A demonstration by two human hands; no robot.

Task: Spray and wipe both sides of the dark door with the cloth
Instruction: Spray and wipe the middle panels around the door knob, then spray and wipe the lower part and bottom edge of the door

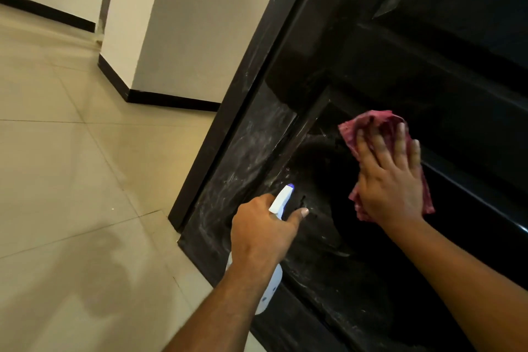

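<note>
At lower right, right hand (391,180) presses cloth (368,120) flat on door (428,51), left hand (263,228) grips sprayer (283,200); streaks (248,146) remain, other side probably still to do.

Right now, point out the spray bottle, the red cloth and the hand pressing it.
spray bottle (281,200), head view: white nozzle head above the gripping left hand (261,230).
red cloth (358,126), head view: bunched upper part beyond the fingertips.
right hand (391,180), head view: back of the hand, flat on the cloth.
</note>
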